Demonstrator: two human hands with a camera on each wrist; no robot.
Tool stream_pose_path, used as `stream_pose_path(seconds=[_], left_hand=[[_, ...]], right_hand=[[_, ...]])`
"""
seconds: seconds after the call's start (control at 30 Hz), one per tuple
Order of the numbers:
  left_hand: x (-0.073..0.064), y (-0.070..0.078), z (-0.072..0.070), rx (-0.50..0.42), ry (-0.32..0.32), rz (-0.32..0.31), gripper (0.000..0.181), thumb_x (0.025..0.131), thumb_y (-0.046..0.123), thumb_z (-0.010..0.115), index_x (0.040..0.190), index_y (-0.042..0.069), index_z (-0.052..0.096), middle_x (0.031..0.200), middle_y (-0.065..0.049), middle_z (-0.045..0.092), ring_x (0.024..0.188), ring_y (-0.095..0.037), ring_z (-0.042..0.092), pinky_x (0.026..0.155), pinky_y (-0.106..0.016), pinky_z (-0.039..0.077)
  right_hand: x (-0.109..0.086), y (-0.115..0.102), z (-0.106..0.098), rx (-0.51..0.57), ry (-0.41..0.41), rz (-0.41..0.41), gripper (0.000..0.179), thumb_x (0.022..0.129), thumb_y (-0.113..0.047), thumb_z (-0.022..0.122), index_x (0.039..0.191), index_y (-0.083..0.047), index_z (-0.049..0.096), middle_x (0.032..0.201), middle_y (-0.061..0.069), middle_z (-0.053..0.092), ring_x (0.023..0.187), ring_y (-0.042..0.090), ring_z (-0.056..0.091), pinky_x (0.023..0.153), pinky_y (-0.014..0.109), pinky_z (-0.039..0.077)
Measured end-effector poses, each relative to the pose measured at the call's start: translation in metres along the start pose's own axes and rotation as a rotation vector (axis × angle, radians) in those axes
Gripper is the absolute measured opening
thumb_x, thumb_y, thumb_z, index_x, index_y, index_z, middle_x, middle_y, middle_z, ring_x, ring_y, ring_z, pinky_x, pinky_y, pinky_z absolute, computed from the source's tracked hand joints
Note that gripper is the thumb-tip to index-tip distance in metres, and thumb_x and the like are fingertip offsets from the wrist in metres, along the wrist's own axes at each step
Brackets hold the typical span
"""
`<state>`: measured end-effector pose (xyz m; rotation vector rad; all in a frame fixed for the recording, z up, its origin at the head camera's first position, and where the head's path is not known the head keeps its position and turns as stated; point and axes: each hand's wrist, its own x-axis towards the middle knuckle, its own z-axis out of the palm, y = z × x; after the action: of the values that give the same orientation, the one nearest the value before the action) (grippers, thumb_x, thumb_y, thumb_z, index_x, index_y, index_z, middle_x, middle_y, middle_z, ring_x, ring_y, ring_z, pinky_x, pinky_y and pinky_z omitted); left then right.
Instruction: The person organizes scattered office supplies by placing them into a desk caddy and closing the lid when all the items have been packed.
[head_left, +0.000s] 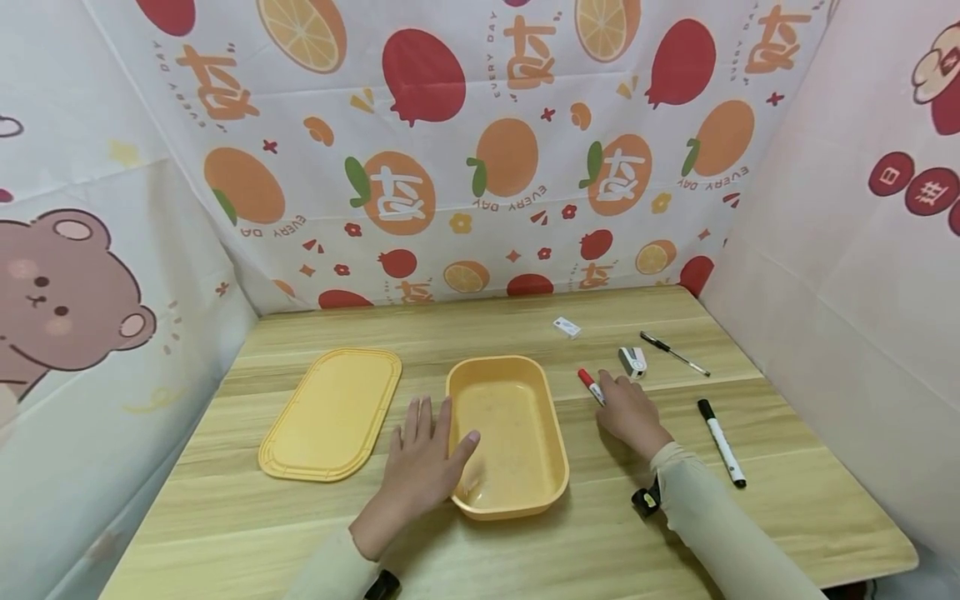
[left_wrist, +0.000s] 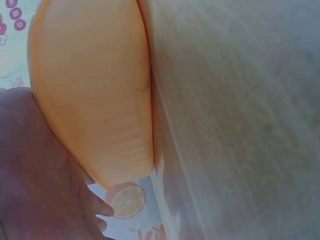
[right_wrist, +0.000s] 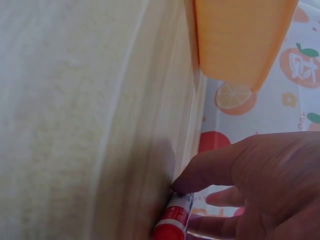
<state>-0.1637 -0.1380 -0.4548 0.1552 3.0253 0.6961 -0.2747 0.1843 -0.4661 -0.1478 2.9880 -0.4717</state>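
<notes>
A yellow rectangular plastic box [head_left: 510, 442] stands without its lid in the middle of the table. My left hand [head_left: 423, 467] rests at its left rim, fingers straight and spread, thumb over the inside. The left wrist view shows the box's outer wall [left_wrist: 95, 95] beside that hand. To the right of the box, my right hand [head_left: 628, 412] pinches a white marker with a red cap [head_left: 586, 378], lying at the tabletop. In the right wrist view, the thumb presses one side of the marker's barrel [right_wrist: 177, 212] and fingers lie on the other side.
A flat yellow lid [head_left: 333, 417] lies left of the box. Right of the marker are a small white-and-grey stapler [head_left: 632, 362], a black pen [head_left: 675, 354] and a black-capped marker [head_left: 722, 443]. A small white packet [head_left: 567, 327] lies farther back. Printed cloth surrounds the wooden table [head_left: 480, 558].
</notes>
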Motion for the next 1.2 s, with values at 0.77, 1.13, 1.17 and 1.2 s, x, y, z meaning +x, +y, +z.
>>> stream_pose_path(seconds=[0.77,1.13,1.17,1.2], left_hand=[[-0.0013,0.0017,-0.0028,0.093,0.015,0.024,0.087,0.100,0.072,0.020,0.163,0.013,0.013,0.167,-0.022,-0.003,0.156,-0.037,-0.011,0.118,-0.069,-0.007],[-0.0006,0.0017,-0.0018,0.091,0.026,0.028,0.087,0.100,0.073,0.020,0.163,0.013,0.015,0.167,-0.023,0.000,0.156,-0.038,-0.011,0.117,-0.069,-0.007],[-0.0006,0.0017,-0.0016,0.090,0.028,0.028,0.087,0.100,0.073,0.020,0.163,0.013,0.015,0.167,-0.023,0.000,0.156,-0.038,-0.011,0.117,-0.069,-0.007],[-0.0006,0.0017,-0.0015,0.089,0.028,0.027,0.087,0.100,0.073,0.020,0.163,0.013,0.015,0.167,-0.023,0.001,0.156,-0.038,-0.011,0.117,-0.069,-0.007]], right_hand=[[0.0022,0.0045,0.0009,0.075,-0.039,-0.012,0.066,0.088,-0.003,0.061,0.150,-0.005,0.040,0.115,0.026,0.056,0.079,0.029,0.056,0.061,0.039,0.046],[0.0022,0.0039,-0.0044,0.241,0.007,-0.041,0.061,0.089,0.004,0.057,0.148,0.000,0.042,0.105,0.024,0.058,0.067,0.023,0.057,0.051,0.030,0.048],[0.0018,0.0033,-0.0055,0.273,0.008,-0.054,0.060,0.090,0.004,0.056,0.148,0.001,0.042,0.106,0.024,0.059,0.065,0.022,0.057,0.050,0.029,0.048],[0.0015,0.0025,-0.0065,0.309,0.007,-0.058,0.061,0.090,0.004,0.057,0.149,0.001,0.042,0.107,0.023,0.059,0.064,0.021,0.058,0.049,0.029,0.049]])
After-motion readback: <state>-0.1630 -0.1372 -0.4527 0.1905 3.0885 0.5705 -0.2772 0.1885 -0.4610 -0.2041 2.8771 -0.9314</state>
